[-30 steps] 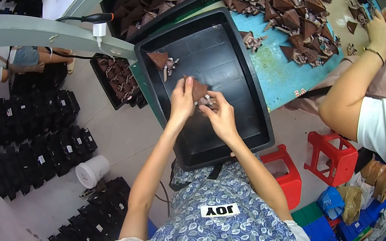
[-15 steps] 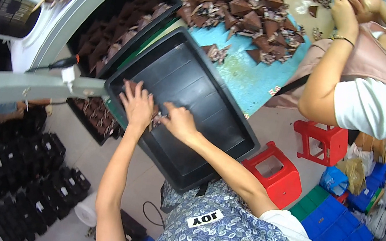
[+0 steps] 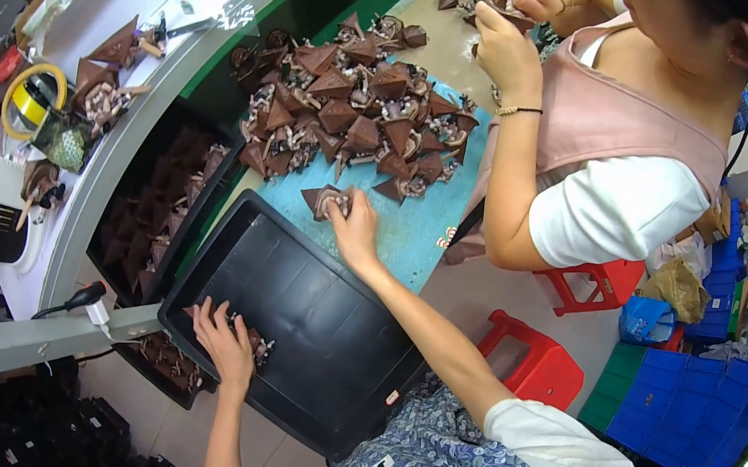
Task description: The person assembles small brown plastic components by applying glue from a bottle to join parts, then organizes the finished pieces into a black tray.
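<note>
Right now, from my end, I see the black tray [image 3: 397, 335] slanting below the work table, and I take its middle as my clock centre. At eight o'clock inside it, the left hand [image 3: 225, 342] lies over a brown peaked piece [image 3: 259, 345], its fingers slightly spread; I cannot tell whether they grip. Just past the rim, toward twelve o'clock, the right hand [image 3: 355, 231] has its thumb and fingers drawn narrow on another brown piece [image 3: 321, 200], over the blue mat [image 3: 392, 241]. Farther out at twelve I have a heap of similar pieces [image 3: 363, 119]. At one o'clock, well apart, a co-worker's hands [image 3: 512, 40] hold something brown. A red stool [image 3: 556, 370] stands at three; a black bin [image 3: 187, 238] of brown pieces sits at ten.
</note>
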